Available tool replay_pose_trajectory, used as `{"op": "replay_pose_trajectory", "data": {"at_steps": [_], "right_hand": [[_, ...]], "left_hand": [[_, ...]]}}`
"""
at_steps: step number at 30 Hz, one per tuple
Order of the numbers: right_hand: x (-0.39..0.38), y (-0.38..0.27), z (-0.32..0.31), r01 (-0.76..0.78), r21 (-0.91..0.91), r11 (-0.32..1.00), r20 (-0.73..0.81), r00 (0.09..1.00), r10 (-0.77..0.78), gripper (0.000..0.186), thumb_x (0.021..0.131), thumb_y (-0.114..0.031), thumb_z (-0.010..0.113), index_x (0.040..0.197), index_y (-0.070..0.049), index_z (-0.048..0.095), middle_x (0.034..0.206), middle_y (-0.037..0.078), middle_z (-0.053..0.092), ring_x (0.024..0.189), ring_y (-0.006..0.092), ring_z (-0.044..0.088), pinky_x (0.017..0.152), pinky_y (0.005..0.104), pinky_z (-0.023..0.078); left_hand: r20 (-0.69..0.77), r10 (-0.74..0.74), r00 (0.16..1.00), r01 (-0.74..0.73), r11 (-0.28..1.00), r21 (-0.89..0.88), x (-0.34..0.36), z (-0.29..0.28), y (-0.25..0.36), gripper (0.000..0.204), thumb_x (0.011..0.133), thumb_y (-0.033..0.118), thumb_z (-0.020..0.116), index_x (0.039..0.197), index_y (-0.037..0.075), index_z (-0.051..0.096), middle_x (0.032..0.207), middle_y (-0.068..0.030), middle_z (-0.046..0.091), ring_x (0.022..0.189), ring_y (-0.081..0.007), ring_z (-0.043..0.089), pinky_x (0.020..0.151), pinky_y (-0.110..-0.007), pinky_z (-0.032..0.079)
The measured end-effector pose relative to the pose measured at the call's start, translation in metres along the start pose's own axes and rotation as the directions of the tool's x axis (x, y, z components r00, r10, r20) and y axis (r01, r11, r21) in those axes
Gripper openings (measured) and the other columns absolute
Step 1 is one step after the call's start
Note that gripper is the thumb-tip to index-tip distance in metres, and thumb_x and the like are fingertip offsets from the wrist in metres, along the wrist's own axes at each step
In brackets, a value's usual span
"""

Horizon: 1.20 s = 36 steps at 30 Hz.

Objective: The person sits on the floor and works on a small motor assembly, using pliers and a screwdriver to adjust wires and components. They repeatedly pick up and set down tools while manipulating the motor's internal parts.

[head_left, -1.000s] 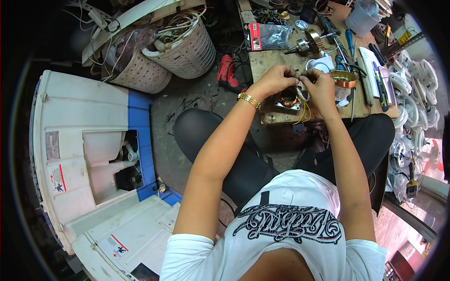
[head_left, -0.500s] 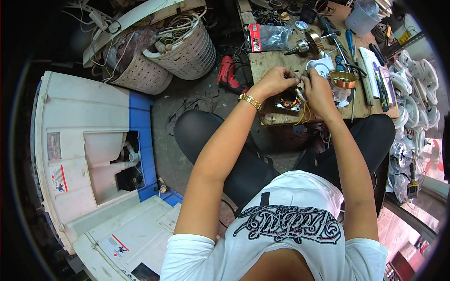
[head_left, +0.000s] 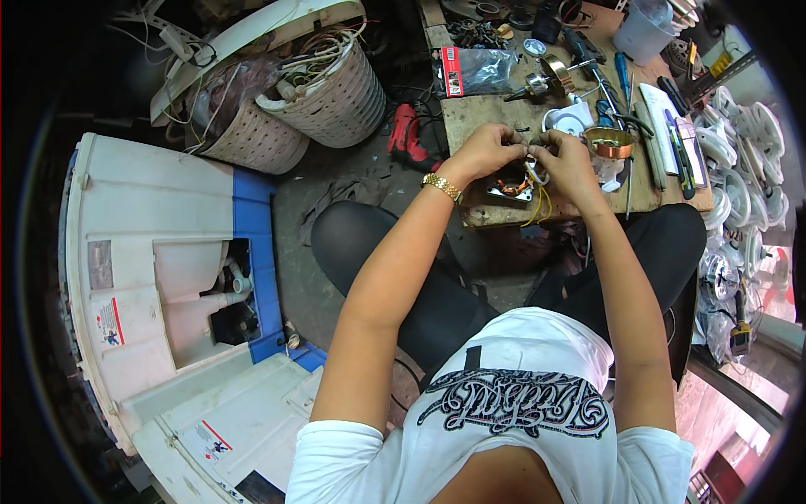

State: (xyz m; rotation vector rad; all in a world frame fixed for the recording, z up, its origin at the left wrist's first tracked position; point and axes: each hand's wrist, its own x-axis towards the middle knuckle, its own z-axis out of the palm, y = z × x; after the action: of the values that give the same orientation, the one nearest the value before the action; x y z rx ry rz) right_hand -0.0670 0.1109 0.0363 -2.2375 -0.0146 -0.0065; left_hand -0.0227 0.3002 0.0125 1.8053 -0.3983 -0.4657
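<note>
My left hand (head_left: 489, 153) and my right hand (head_left: 565, 161) meet fingertip to fingertip over the near part of the workbench. Both are closed in a pinch, and whatever lies between the fingers is too small to make out. Just below them sits a small motor part with copper windings (head_left: 510, 188) in a pale metal frame, partly hidden by my left hand. Yellow wires (head_left: 544, 207) loop from it over the bench's front edge. A short white lead (head_left: 536, 175) rises beside the windings toward my right fingers.
Right of my hands lies a copper-coloured ring (head_left: 610, 144), with a white round part (head_left: 569, 120) behind it. Farther back are a plastic packet (head_left: 478, 70), a blue screwdriver (head_left: 622, 74) and a clear tub (head_left: 645, 32). A red power tool (head_left: 409, 137) rests on the floor.
Both hands have shifted slightly left, and their fingertips have come closer together above the windings. The view has tilted a little.
</note>
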Motion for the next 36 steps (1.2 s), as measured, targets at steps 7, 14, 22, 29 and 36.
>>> {"op": "replay_pose_trajectory", "data": {"at_steps": [7, 14, 22, 29, 36], "right_hand": [[-0.013, -0.006, 0.013, 0.018, -0.045, 0.999, -0.091, 0.996, -0.022, 0.024, 0.091, -0.018, 0.067, 0.095, 0.006, 0.065, 0.081, 0.027, 0.068, 0.078, 0.0426, 0.068, 0.070, 0.0464, 0.052], [-0.012, -0.007, 0.015, 0.012, -0.102, 0.995, -0.196, 0.980, -0.032, 0.024, 0.095, -0.017, 0.063, 0.097, 0.007, 0.062, 0.077, 0.027, 0.067, 0.073, 0.0424, 0.068, 0.068, 0.0467, 0.051], [-0.003, 0.000, 0.004, -0.160, 0.307, 0.938, 0.037, 0.987, 0.156, 0.033, 0.097, -0.024, 0.067, 0.107, 0.008, 0.065, 0.073, 0.011, 0.068, 0.059, 0.0152, 0.064, 0.057, 0.0327, 0.051], [0.003, 0.006, 0.010, -0.031, 0.022, 0.999, -0.089, 0.995, 0.033, 0.040, 0.090, -0.024, 0.073, 0.109, 0.010, 0.067, 0.082, 0.018, 0.073, 0.069, 0.0187, 0.070, 0.065, 0.0345, 0.055], [0.008, 0.019, 0.011, -0.146, 0.097, 0.985, 0.109, 0.985, 0.135, 0.030, 0.088, -0.024, 0.074, 0.096, 0.005, 0.073, 0.077, 0.017, 0.073, 0.069, 0.0255, 0.070, 0.066, 0.0381, 0.053]], "left_hand": [[0.007, 0.027, 1.000, -0.027, 0.999, 0.020, 0.000, 0.001, -0.005, 0.028, 0.087, 0.024, 0.076, 0.091, -0.004, 0.072, 0.078, -0.0080, 0.071, 0.073, -0.0112, 0.061, 0.070, -0.031, 0.050], [0.013, 0.031, 0.999, -0.032, 0.992, 0.123, 0.003, 0.000, -0.008, 0.031, 0.084, 0.026, 0.077, 0.090, -0.004, 0.072, 0.076, -0.0112, 0.070, 0.070, -0.0146, 0.062, 0.068, -0.033, 0.051], [-0.026, 0.076, 0.997, -0.075, 0.997, 0.036, -0.004, -0.003, -0.004, 0.030, 0.085, 0.024, 0.076, 0.097, -0.003, 0.074, 0.083, -0.0136, 0.073, 0.076, -0.0179, 0.068, 0.073, -0.032, 0.054], [0.038, 0.210, 0.977, -0.212, 0.932, 0.295, -0.011, -0.015, 0.003, 0.028, 0.080, 0.021, 0.079, 0.102, 0.004, 0.076, 0.092, -0.0178, 0.075, 0.086, -0.0292, 0.073, 0.080, -0.037, 0.055], [0.041, 0.307, 0.951, -0.294, 0.857, 0.424, -0.013, -0.013, 0.009, 0.023, 0.076, 0.018, 0.078, 0.095, 0.005, 0.075, 0.089, -0.0176, 0.073, 0.084, -0.0363, 0.070, 0.077, -0.043, 0.054]]}}
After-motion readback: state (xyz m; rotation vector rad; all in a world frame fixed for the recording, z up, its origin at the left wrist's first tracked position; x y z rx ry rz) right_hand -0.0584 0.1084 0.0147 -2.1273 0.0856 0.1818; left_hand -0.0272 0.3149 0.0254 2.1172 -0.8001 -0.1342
